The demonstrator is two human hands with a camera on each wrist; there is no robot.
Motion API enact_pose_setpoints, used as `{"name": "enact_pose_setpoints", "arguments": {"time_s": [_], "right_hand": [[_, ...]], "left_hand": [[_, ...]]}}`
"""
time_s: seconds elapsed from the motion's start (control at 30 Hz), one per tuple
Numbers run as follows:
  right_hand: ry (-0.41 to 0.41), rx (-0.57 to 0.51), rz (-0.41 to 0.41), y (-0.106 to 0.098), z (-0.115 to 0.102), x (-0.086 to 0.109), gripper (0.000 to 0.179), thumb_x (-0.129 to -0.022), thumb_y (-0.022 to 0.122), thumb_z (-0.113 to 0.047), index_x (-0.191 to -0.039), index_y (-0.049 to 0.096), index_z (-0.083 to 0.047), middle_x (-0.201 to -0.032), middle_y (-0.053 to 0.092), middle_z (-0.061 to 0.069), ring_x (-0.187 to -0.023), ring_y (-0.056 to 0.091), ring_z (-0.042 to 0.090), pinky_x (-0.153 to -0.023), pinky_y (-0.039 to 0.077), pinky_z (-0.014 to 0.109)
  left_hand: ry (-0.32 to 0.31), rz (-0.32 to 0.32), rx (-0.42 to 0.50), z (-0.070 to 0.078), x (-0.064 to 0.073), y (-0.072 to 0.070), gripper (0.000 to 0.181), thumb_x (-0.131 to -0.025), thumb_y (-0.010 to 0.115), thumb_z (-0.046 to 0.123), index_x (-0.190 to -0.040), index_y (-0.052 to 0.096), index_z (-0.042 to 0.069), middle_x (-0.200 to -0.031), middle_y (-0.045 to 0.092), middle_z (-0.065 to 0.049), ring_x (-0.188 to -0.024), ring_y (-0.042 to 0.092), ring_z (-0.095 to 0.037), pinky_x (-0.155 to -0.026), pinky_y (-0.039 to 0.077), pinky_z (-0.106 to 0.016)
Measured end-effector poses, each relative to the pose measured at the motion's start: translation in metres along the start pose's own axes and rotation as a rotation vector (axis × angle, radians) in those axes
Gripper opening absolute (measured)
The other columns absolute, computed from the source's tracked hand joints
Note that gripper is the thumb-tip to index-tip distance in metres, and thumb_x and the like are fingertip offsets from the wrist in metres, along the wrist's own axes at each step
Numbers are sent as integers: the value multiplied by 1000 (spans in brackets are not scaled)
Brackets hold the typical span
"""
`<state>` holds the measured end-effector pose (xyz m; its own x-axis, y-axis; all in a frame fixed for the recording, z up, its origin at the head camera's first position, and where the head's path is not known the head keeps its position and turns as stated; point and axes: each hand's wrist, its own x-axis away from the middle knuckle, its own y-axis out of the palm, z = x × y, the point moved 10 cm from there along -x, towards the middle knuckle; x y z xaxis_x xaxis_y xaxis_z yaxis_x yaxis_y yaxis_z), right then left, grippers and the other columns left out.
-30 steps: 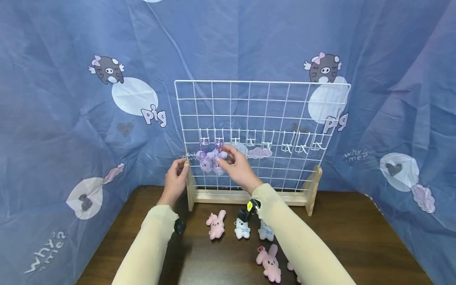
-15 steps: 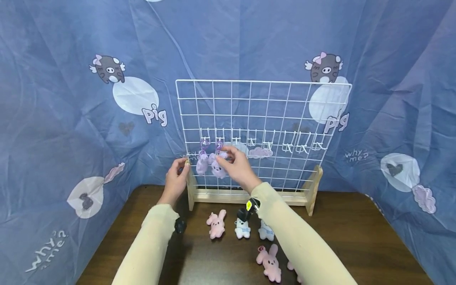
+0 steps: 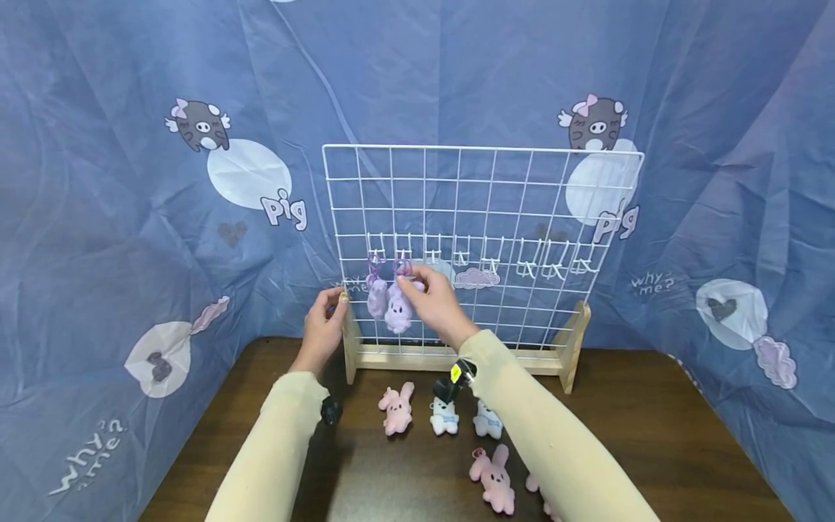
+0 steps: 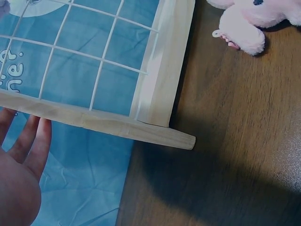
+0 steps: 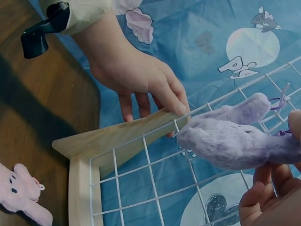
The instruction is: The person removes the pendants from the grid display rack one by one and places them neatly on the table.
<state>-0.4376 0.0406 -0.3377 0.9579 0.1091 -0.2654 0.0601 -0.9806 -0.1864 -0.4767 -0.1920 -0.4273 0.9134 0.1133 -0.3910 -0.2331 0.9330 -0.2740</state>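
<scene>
My left hand (image 3: 322,322) grips the upper end of the wooden side post (image 3: 351,351) of a white wire grid rack (image 3: 483,149); in the right wrist view its thumb lies on the front edge, with fingers behind. My right hand (image 3: 440,304) pinches a purple plush keychain (image 3: 398,313) near its top, thumb in front. That keychain's purple ring (image 3: 402,267) is at the second hook from the left; whether it is fully over the hook cannot be told. Beside it, another purple plush keychain (image 3: 377,299) hangs from the leftmost hook, turned sideways.
Several bare white hooks (image 3: 527,270) line the grid to the right. On the brown table (image 3: 652,435) lie pink bunny keychains (image 3: 396,410) and white plush keychains with blue bows (image 3: 445,420). My right sleeve partly covers some. Blue printed cloth (image 3: 522,72) surrounds the table.
The pinched plush has dropped slightly and hangs lower under my right fingers. Its neighbour has turned from facing front to sideways. My left hand has stayed on the post.
</scene>
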Motion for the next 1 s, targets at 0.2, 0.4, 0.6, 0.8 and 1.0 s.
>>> {"name": "enact_pose_setpoints", "arguments": {"time_s": [0.2, 0.4, 0.6, 0.8, 1.0], "right_hand": [[3, 17, -10, 1, -1, 0, 22, -104, 66, -15, -111, 71, 5, -109, 69, 16, -90, 62, 16, -78, 56, 25], [-29, 39, 7, -1, -4, 1, 20, -104, 67, -15, -95, 69, 3, -95, 65, 7, -84, 57, 14, -69, 51, 23], [-50, 23, 36, -5, -4, 4, 22, -104, 67, -13, -85, 66, -1, -86, 59, 0, -81, 53, 13, -66, 46, 23], [-56, 24, 35, -6, -4, 5, 20, -104, 65, -13, -88, 66, 0, -89, 62, 1, -78, 54, 11, -68, 48, 25], [-55, 44, 12, -5, -5, 5, 19, -105, 64, -13, -93, 68, 1, -95, 65, 6, -78, 55, 12, -68, 49, 25]], "left_hand": [[-2, -2, -2, -2, -2, 0, 32, -108, 58, 21, -137, 60, 6, -129, 68, -19, -125, 62, -31, -101, 44, -43], [1, 5, -1, -2, -2, 0, 32, -108, 59, 21, -136, 60, 5, -129, 68, -19, -126, 62, -32, -102, 45, -44], [-1, 2, -3, -3, -2, 2, 32, -108, 59, 20, -137, 61, 5, -130, 68, -20, -123, 62, -31, -101, 45, -41], [-1, 5, 8, -2, -1, 1, 32, -108, 59, 19, -136, 61, 5, -130, 68, -20, -124, 62, -31, -100, 45, -41], [-7, -3, 14, -2, 0, 0, 33, -108, 58, 20, -138, 60, 5, -131, 67, -20, -127, 61, -31, -103, 45, -43]]}}
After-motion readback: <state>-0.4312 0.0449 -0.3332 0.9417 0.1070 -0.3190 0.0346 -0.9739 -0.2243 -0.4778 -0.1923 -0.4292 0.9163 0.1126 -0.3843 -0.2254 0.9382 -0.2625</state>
